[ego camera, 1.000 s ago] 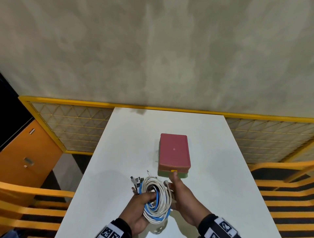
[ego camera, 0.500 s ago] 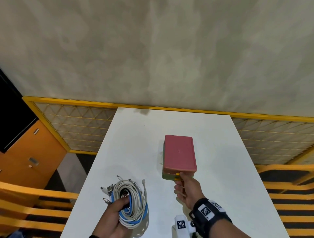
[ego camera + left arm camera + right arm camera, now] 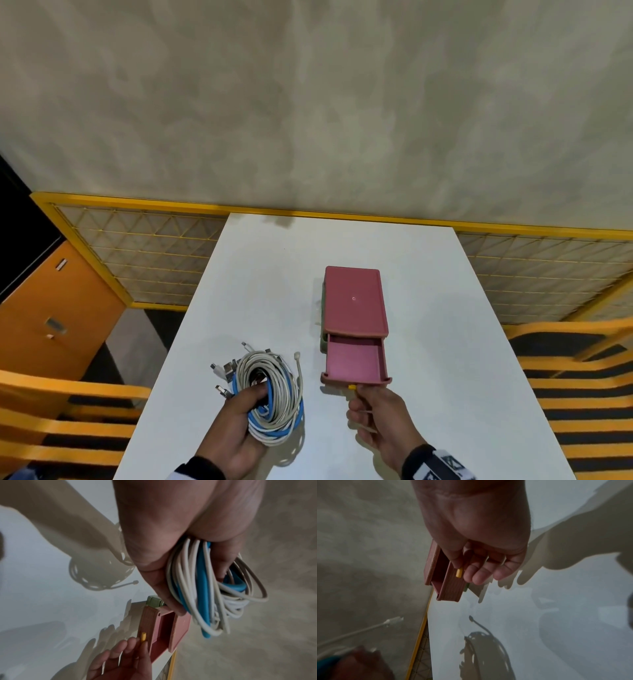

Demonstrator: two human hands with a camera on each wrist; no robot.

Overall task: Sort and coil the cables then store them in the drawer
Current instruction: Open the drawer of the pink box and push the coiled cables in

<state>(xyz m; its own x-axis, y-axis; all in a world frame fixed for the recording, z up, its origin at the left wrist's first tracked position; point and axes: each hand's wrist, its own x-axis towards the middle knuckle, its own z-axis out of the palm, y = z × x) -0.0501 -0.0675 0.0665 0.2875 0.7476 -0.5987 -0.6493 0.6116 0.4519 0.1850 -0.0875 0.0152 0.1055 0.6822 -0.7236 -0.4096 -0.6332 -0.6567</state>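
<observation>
Now the open drawer [image 3: 354, 363] lies up and to the right of the left hand [image 3: 236, 425], its long axis running away from the person; that hand grips the coiled cables [image 3: 274, 394] just beside it; the right hand [image 3: 380, 416] pinches the yellow knob [image 3: 351, 387] at the drawer's near edge; white bench [image 3: 445, 342], plain wall, yellow mesh railing [image 3: 144, 246] behind.

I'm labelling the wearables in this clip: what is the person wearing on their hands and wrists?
Both hands are bare, no gloves. The right hand has a black wrist band carrying a white block with black square markers. At the left hand, a dark cuff with a white edge shows at the frame's bottom; no more of it is visible.
</observation>
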